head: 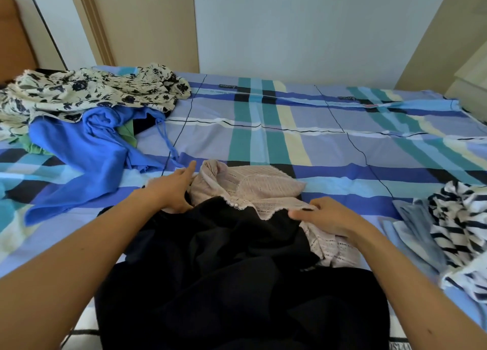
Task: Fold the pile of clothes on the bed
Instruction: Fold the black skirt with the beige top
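Loosely bunched pale pink knit top [253, 186] on black garment [237, 270], right hand [326, 218] fingers pinching it, left hand [171, 189] fingers spread

The bed [316, 128], covered in a plaid sheet, is carrying a floral garment [87, 91] and blue garment [87, 149] beyond the left fingers [184, 172]. A black garment [224, 270] and pink knit top [253, 186] are lying between both hands' fingers, and a striped garment [458, 226] is lying beyond the right fingers [303, 214].

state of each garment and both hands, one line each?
pink knit top: partly folded, lying on the black garment
black garment: rumpled, spread in front of the person
blue garment: unfolded, crumpled
floral garment: unfolded, heaped on the blue one
striped garment: crumpled, on the right
left hand: fingers extended, resting against the pink top's edge
right hand: grip pinching the pink top
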Available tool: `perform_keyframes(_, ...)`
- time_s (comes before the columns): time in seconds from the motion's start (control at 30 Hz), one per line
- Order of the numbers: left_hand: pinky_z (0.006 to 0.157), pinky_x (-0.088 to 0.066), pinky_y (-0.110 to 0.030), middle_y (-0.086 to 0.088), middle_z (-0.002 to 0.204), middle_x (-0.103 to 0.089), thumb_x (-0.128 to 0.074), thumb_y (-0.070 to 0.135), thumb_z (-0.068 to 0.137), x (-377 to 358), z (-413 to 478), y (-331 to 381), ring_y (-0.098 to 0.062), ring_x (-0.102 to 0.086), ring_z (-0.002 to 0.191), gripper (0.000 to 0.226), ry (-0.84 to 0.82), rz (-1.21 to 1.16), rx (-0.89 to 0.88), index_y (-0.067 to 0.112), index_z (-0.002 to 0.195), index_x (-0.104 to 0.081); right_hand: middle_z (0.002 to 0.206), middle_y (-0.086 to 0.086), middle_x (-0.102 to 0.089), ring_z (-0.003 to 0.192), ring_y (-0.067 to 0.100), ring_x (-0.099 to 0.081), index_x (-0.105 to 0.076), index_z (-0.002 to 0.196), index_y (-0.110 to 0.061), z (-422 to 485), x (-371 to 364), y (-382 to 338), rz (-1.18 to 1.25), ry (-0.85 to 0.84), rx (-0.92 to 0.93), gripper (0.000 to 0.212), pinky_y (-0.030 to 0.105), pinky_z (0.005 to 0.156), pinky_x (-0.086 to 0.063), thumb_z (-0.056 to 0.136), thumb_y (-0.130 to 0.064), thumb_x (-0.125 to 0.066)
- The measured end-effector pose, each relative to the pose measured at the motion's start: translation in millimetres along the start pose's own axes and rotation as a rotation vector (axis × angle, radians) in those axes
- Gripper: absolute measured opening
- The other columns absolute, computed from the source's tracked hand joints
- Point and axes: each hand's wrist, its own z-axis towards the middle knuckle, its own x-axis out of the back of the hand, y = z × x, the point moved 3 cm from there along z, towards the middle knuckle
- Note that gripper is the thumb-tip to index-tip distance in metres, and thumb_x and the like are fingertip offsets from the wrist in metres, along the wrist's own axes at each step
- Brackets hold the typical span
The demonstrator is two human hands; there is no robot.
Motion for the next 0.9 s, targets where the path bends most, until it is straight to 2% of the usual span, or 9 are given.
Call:
perform_keyframes(0.07, 0.109, -0.039, -0.044, -0.011, 0.158, -0.033, -0.076, 0.047, 0.072, 3, 0, 6, -0.034, -0.043, 0.138, 0.121, -0.121, 0.062, 0.070, 0.030, 0.158, 0.008, 0.104, -0.004, -0.055, 0.089, 0.013, -0.053, -0.052, 0.109, -0.020, 2, -8, -7, 0.014, -0.070, 0.031, 0.054, 0.026, 0.067, -0.037, 0.074, -0.047, -0.082)
perform_keyframes(0.17, 0.102, -0.043, -0.042, -0.005, 0.138, -0.055, -0.068, 0.046, 0.074, 7, -7, 22, -0.031, -0.054, 0.124, 0.072, -0.160, 0.157, 0.131, 0.025, 0.139, -0.044, 0.130, -0.004, -0.045, 0.120, 0.018, -0.048, -0.036, 0.139, -0.023, 0, -22, -13, -0.004, -0.159, 0.026, 0.086, 0.029, 0.088, -0.041, 0.070, -0.034, -0.086)
perform_keyframes(0.23, 0.091, -0.045, -0.038, -0.006, 0.128, -0.059, -0.060, 0.035, 0.084, 7, -16, 28, -0.029, -0.058, 0.117, 0.043, -0.087, 0.186, 0.164, 0.020, 0.124, -0.053, 0.128, 0.001, -0.055, 0.117, 0.023, -0.054, -0.045, 0.134, -0.017, -4, -31, -12, -0.043, -0.202, 0.013, 0.079, 0.031, 0.090, -0.044, 0.068, -0.030, -0.087)
perform_keyframes(0.3, 0.079, -0.044, -0.036, -0.008, 0.118, -0.061, -0.056, 0.025, 0.085, 30, -24, 25, -0.029, -0.061, 0.109, 0.030, 0.065, 0.180, 0.195, 0.016, 0.113, -0.055, 0.101, 0.007, -0.066, 0.101, 0.032, -0.064, -0.062, 0.103, -0.007, 1, -22, -14, -0.041, -0.196, 0.040, 0.044, 0.031, 0.075, -0.045, 0.069, -0.022, -0.085)
perform_keyframes(0.4, 0.069, -0.044, -0.033, -0.008, 0.106, -0.063, -0.057, 0.022, 0.083, 95, -22, 12, -0.030, -0.062, 0.093, 0.025, 0.281, 0.108, 0.206, 0.016, 0.107, -0.060, 0.078, 0.005, -0.061, 0.082, 0.029, -0.064, -0.060, 0.082, -0.005, 27, 34, -32, 0.071, 0.019, 0.037, 0.026, 0.030, 0.063, -0.041, 0.074, -0.015, -0.083)
perform_keyframes(0.47, 0.068, -0.043, -0.034, -0.010, 0.103, -0.064, -0.058, 0.019, 0.083, 155, -18, 11, -0.032, -0.061, 0.088, 0.022, 0.420, 0.079, 0.182, 0.015, 0.104, -0.062, 0.091, 0.008, -0.068, 0.093, 0.029, -0.066, -0.065, 0.095, -0.005, 37, 90, -67, 0.091, 0.203, 0.092, 0.030, 0.032, 0.073, -0.048, 0.074, -0.016, -0.083)
perform_keyframes(0.57, 0.078, -0.047, -0.037, -0.014, 0.113, -0.065, -0.057, 0.020, 0.087, 265, -14, 18, -0.036, -0.063, 0.103, 0.028, 0.641, 0.075, 0.178, 0.011, 0.112, -0.062, 0.107, 0.008, -0.065, 0.107, 0.029, -0.062, -0.064, 0.112, -0.009, 25, 189, -148, 0.100, 0.468, 0.226, 0.036, 0.032, 0.087, -0.048, 0.079, -0.014, -0.077)
perform_keyframes(0.73, 0.095, -0.041, -0.042, -0.016, 0.109, -0.065, -0.052, 0.019, 0.087, 494, -66, 41, -0.036, -0.062, 0.103, 0.022, 1.048, 0.050, 0.173, 0.011, 0.104, -0.062, 0.103, 0.011, -0.067, 0.099, 0.032, -0.065, -0.065, 0.095, -0.024, -68, 379, -290, 0.025, 0.884, 0.427, 0.022, 0.030, 0.079, -0.047, 0.076, -0.016, -0.073)
perform_keyframes(0.9, 0.092, -0.045, -0.045, -0.018, 0.099, -0.061, -0.049, 0.021, 0.090, 654, -175, 75, -0.038, -0.059, 0.091, 0.013, 1.301, -0.063, 0.087, 0.009, 0.086, -0.050, 0.122, 0.011, -0.062, 0.109, 0.035, -0.061, -0.062, 0.124, -0.021, -191, 506, -374, 0.021, 1.195, 0.577, 0.047, 0.036, 0.090, -0.048, 0.078, -0.022, -0.073)
